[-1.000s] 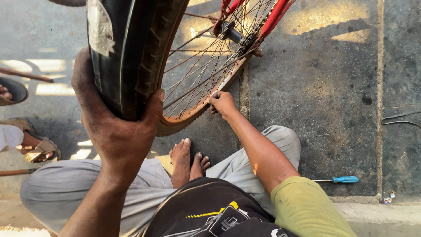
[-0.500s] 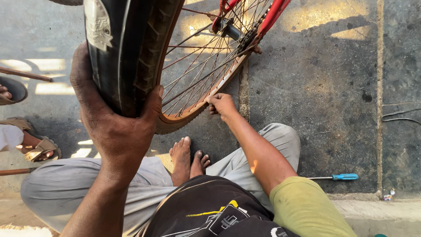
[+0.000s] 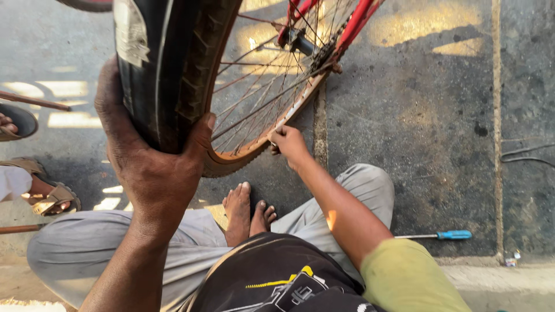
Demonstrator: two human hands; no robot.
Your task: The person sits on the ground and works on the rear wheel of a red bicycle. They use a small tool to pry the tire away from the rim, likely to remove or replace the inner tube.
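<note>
The person is sitting cross-legged on the dark grey concrete floor. The left hand is wrapping around the black rubber bicycle tyre. The right hand is pinching the rusty orange metal wheel rim, close to the thin spokes. A red bicycle frame is showing at the top. A blue-handled screwdriver is lying on the floor beside the right knee. Another person's sandalled foot is resting at the left edge.

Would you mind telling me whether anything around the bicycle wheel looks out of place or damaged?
The black tyre is off the orange rim, gripped by the left hand, while the right hand pinches at the rim's edge. A blue-handled screwdriver lies loose on the pavement. No damage is visible.
</note>
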